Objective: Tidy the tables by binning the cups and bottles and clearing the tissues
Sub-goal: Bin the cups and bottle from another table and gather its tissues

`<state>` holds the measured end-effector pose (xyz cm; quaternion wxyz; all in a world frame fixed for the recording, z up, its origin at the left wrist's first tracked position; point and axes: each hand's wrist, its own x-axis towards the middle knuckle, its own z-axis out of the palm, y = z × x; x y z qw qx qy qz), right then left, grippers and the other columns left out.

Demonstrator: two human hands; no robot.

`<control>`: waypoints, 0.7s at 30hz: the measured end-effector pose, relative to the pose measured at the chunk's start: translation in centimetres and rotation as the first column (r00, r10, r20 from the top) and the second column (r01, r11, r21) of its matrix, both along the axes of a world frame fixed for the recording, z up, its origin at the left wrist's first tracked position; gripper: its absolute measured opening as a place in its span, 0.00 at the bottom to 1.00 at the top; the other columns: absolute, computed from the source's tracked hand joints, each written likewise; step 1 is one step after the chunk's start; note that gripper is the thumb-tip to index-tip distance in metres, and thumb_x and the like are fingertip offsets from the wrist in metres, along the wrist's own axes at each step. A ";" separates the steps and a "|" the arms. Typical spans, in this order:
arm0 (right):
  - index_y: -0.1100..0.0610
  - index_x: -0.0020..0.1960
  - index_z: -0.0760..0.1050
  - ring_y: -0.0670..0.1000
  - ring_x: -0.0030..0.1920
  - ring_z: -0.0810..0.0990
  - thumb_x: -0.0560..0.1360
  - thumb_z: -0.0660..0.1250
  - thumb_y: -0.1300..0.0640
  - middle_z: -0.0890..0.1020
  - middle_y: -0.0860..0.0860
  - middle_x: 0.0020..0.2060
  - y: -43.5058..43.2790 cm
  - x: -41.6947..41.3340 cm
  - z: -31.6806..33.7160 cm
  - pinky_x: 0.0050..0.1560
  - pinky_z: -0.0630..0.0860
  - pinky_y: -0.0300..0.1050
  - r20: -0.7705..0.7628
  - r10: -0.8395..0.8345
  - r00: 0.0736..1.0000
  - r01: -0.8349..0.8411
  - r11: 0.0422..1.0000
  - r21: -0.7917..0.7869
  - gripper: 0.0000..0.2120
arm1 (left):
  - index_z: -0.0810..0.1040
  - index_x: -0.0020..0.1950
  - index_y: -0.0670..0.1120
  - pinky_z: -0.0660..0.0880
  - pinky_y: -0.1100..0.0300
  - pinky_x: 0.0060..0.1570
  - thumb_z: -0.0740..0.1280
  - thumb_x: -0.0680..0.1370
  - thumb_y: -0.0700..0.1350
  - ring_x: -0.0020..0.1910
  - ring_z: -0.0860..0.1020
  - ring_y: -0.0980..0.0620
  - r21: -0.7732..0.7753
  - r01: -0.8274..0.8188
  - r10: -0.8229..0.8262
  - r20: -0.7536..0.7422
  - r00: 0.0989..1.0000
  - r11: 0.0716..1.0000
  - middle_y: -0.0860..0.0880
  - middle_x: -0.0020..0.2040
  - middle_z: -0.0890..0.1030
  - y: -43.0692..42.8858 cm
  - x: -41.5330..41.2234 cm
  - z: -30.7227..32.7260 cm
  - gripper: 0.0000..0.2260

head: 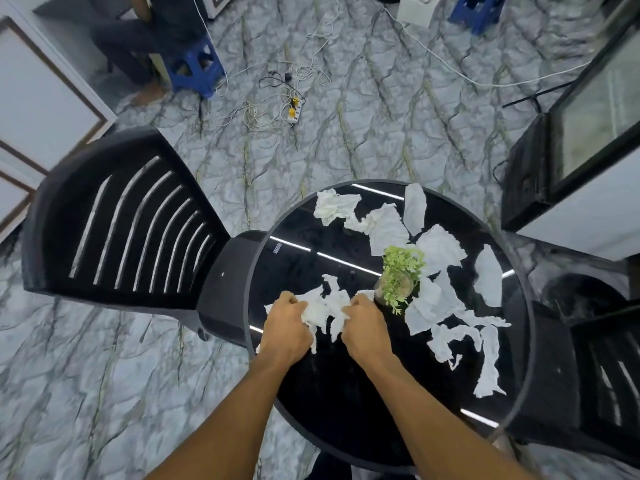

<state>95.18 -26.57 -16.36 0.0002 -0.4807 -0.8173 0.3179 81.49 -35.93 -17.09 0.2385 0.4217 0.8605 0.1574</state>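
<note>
A round black glass table (311, 393) carries several torn white tissues. My left hand (285, 329) and my right hand (365, 329) both grip one crumpled bunch of tissues (327, 308) at the table's left side, fingers curled into it. More loose tissues lie at the far side (337, 204), in the middle (388, 226) and along the right (488, 275), with torn strips (488, 362) near the right edge. No cups or bottles are in view.
A small glass vase with a green plant (400, 275) stands mid-table, just right of my right hand. A black slatted chair (121, 223) sits left of the table, another chair (599, 375) on the right. Cables and a power strip (294, 110) lie on the floor beyond.
</note>
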 end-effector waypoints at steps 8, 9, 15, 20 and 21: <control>0.62 0.44 0.81 0.56 0.37 0.78 0.69 0.59 0.69 0.81 0.55 0.35 -1.5 7.8 0.7 0.40 0.77 0.51 -0.198 -0.064 0.978 0.055 0.997 -0.053 0.13 | 0.74 0.40 0.45 0.76 0.54 0.36 0.65 0.68 0.36 0.37 0.74 0.51 0.101 -0.008 0.001 0.076 0.997 0.995 0.51 0.35 0.76 -0.5 7.4 0.7 0.05; 0.62 0.48 0.83 0.55 0.41 0.81 0.70 0.60 0.70 0.84 0.55 0.39 -1.6 8.9 0.7 0.44 0.79 0.48 -0.225 -0.112 0.968 0.100 0.993 -0.064 0.15 | 0.74 0.44 0.46 0.76 0.55 0.36 0.66 0.69 0.37 0.37 0.75 0.52 0.117 -0.011 0.000 0.096 0.995 0.993 0.52 0.37 0.76 -0.4 8.4 1.0 0.07; 0.62 0.53 0.84 0.49 0.52 0.82 0.74 0.61 0.70 0.85 0.55 0.51 -1.7 14.9 1.9 0.58 0.76 0.37 -0.281 -0.303 0.911 0.259 0.948 -0.183 0.16 | 0.74 0.53 0.50 0.77 0.56 0.43 0.68 0.70 0.41 0.42 0.76 0.53 0.160 -0.019 -0.003 0.136 0.991 0.987 0.54 0.43 0.76 0.1 14.0 1.9 0.13; 0.59 0.60 0.82 0.49 0.65 0.76 0.74 0.70 0.57 0.80 0.51 0.62 -2.0 18.7 2.4 0.67 0.70 0.37 -0.259 -0.294 0.920 0.250 0.949 -0.192 0.15 | 0.75 0.51 0.50 0.76 0.57 0.46 0.71 0.70 0.43 0.43 0.75 0.54 0.232 -0.005 -0.019 0.103 0.995 0.973 0.55 0.44 0.76 1.0 17.5 3.0 0.12; 0.59 0.58 0.83 0.49 0.62 0.77 0.74 0.72 0.57 0.81 0.51 0.60 -2.0 19.4 2.6 0.66 0.73 0.41 -0.292 -0.325 0.900 0.284 0.943 -0.176 0.14 | 0.75 0.52 0.50 0.76 0.57 0.47 0.71 0.70 0.43 0.44 0.76 0.54 0.249 0.009 -0.032 0.089 0.996 0.969 0.55 0.44 0.77 1.3 18.2 3.4 0.12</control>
